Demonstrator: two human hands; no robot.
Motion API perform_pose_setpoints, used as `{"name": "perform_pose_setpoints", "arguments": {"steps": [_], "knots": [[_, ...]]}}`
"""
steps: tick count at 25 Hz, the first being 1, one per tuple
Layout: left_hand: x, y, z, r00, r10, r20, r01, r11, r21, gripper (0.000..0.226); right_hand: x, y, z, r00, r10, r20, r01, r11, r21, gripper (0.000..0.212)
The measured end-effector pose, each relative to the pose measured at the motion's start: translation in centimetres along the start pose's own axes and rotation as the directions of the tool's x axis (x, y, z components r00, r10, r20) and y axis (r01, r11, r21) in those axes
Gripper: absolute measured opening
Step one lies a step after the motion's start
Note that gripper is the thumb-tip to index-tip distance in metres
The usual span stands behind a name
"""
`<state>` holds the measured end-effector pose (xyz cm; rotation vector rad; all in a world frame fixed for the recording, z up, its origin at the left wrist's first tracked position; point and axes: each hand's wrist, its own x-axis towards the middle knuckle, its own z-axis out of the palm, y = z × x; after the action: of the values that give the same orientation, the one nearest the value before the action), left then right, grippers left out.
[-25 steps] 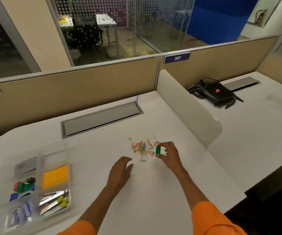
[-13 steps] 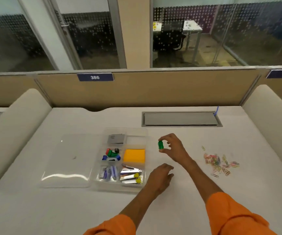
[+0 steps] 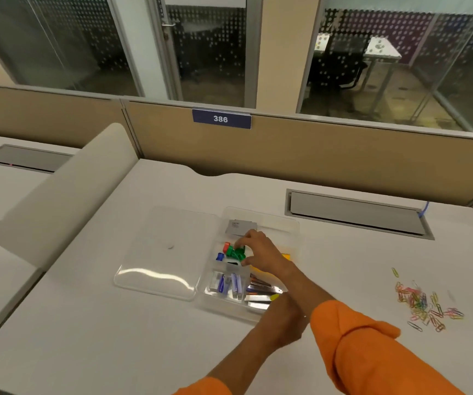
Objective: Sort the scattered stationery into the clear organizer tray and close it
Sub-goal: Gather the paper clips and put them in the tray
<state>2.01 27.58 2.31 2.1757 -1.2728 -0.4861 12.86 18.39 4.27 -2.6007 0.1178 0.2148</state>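
Observation:
The clear organizer tray (image 3: 294, 223) lies open mid-desk, its clear lid (image 3: 161, 252) flat to its left. My right hand (image 3: 261, 249) reaches over the tray and pinches a green clip (image 3: 240, 253) at the compartment that holds a red clip (image 3: 226, 247) and a blue clip (image 3: 219, 256). Other compartments hold a grey card (image 3: 239, 227), yellow sticky notes (image 3: 286, 256), small staple boxes (image 3: 226, 283) and silver metal pieces (image 3: 258, 298). My left hand (image 3: 283, 319) rests at the tray's near right corner, holding nothing. A heap of coloured paper clips (image 3: 423, 303) lies loose on the right.
A grey cable hatch (image 3: 355, 213) is set into the desk behind the tray. A tan partition (image 3: 329, 158) with the label 386 (image 3: 221, 118) closes the back. A rounded white divider (image 3: 67, 195) borders the desk on the left.
My right hand carried the green clip left from the paper clip heap and lowered it into the tray. My view swung left with it. My left hand moved to the tray's near corner.

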Motion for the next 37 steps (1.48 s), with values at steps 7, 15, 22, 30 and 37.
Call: {"name": "perform_pose_setpoints", "arguments": {"steps": [7, 15, 22, 30, 37], "knots": [[-0.5, -1.5, -0.3, 0.996, 0.068, 0.060, -0.068, 0.998, 0.005, 0.036, 2.7, -0.6, 1.5, 0.997, 0.072, 0.018, -0.069, 0.988, -0.138, 0.052], [1.0, -2.1, -0.9, 0.998, 0.064, 0.020, -0.064, 0.998, -0.017, 0.035, 3.2, 0.2, 0.8, 0.999, 0.048, -0.013, -0.049, 0.987, -0.151, 0.060], [3.4, -2.2, 0.8, 0.968, 0.175, -0.182, -0.144, 0.975, 0.170, 0.037, -1.0, 5.3, -3.3, 0.970, 0.165, -0.180, -0.157, 0.986, 0.060, 0.055], [7.7, 1.8, 3.6, 0.973, 0.098, -0.210, -0.071, 0.989, 0.133, 0.046, -13.4, 15.8, -6.5, 0.868, 0.395, -0.300, -0.371, 0.919, 0.136, 0.054], [11.4, 8.1, 9.5, 0.985, 0.145, -0.097, -0.138, 0.987, 0.076, 0.051, -25.7, 23.4, -7.0, 0.736, 0.581, -0.346, -0.500, 0.812, 0.302, 0.057]]}}
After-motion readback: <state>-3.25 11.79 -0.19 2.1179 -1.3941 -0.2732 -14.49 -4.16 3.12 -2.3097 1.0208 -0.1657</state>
